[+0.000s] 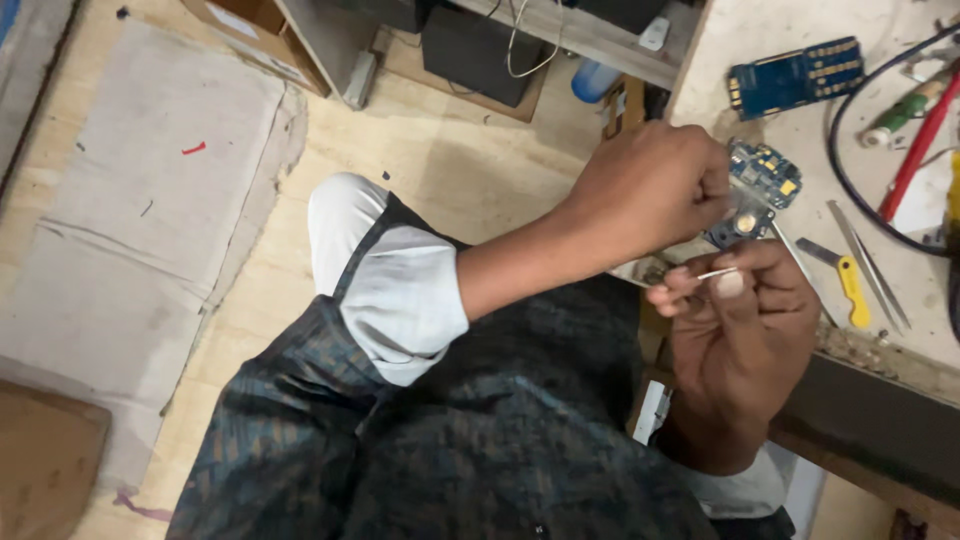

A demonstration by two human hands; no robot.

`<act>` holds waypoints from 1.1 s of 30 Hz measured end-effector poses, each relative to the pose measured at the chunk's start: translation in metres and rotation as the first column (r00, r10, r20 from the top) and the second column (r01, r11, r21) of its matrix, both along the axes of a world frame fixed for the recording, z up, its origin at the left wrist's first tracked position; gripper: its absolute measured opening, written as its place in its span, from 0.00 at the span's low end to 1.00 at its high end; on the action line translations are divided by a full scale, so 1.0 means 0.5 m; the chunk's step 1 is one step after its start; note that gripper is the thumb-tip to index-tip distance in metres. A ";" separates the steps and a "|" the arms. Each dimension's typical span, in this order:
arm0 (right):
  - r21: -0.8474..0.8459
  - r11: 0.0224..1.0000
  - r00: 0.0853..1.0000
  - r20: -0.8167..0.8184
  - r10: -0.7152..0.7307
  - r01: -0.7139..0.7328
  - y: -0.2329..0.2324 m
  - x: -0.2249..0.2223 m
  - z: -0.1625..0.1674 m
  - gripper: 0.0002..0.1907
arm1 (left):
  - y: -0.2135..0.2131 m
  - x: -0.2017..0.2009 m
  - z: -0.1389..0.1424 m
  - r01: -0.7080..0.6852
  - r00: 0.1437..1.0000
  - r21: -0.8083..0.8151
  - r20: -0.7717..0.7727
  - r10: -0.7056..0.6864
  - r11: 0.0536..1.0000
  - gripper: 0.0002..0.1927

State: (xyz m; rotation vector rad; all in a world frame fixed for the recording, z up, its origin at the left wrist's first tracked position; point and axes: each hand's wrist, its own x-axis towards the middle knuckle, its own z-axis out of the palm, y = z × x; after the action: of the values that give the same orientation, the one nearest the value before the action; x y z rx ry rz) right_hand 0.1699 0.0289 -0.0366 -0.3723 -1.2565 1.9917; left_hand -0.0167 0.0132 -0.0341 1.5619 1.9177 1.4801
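- Biggest thing I'm looking down at is the floor (450,160), pale wood with a flattened sheet of cardboard (150,200) lying on it off to the left, well apart from the work.
- Upper right is the worktop (740,30), pretty grubby, with a long blue circuit board (795,75) near its back edge and a black cable (850,190) looping round a red-handled tool (915,160).
- My left hand (650,190) reaches across my lap and is closed in a pinch on a small blue circuit board (760,180), holding it just over the worktop's front edge.
- My right hand (745,330) sits right below it, fingers curled, thumb and forefinger gripping a thin pale sliver (715,272) whose tip points toward the board. Can't tell what the sliver is, too small.
- Lying unused just right of the board: metal tweezers (865,260) and a little yellow-handled tool (850,290).
- Progress-wise I'd guess mid-job: board's bare and in hand, sliver isn't touching it yet, so the fiddly bit is left.
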 end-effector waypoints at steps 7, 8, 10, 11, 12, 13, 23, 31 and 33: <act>-0.028 1.000 1.000 0.003 0.006 -0.006 0.025 -0.011 0.009 0.04 | 0.004 0.008 0.006 -0.055 0.996 -0.065 0.060 0.058 0.996 0.11; -0.024 1.000 1.000 0.018 0.002 -0.002 0.024 -0.016 0.011 0.04 | -0.014 0.005 0.009 -0.055 0.988 -0.007 0.143 0.056 0.998 0.10; -0.019 1.000 0.999 0.043 0.003 -0.002 0.021 -0.033 0.011 0.04 | -0.067 -0.001 0.018 -0.077 0.954 0.106 0.297 0.042 0.991 0.09; -0.017 1.000 0.999 0.047 0.009 -0.009 0.017 -0.043 0.010 0.04 | -0.097 -0.004 0.022 -0.090 0.938 0.133 0.344 0.039 0.987 0.09; -0.013 1.000 0.999 0.050 0.018 -0.017 0.014 -0.055 0.008 0.04 | -0.129 -0.006 0.026 -0.105 0.920 0.161 0.390 0.035 0.981 0.09; -0.011 1.000 0.998 0.054 0.028 -0.027 0.009 -0.067 0.005 0.05 | -0.162 -0.010 0.030 -0.124 0.900 0.187 0.434 0.031 0.974 0.09; 0.035 0.955 0.953 0.082 0.292 -0.296 -0.086 -0.198 -0.028 0.06 | -0.385 -0.034 0.033 -0.358 0.899 0.211 0.343 0.274 0.910 0.06; 0.110 0.916 0.912 0.197 0.360 -0.385 -0.161 -0.256 -0.025 0.06 | -0.464 -0.059 0.021 -0.520 0.854 0.211 0.142 0.501 0.828 0.05; 0.177 0.910 0.910 0.261 0.323 -0.374 -0.174 -0.269 -0.025 0.06 | -0.472 -0.064 0.014 -0.558 0.819 0.162 0.268 0.508 0.814 0.04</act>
State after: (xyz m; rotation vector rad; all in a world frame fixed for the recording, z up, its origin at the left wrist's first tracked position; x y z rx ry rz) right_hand 0.0352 -0.0579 -0.0490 -0.2821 -1.7814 2.1147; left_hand -0.0484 -0.2227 -0.0272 0.8988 2.2244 2.0699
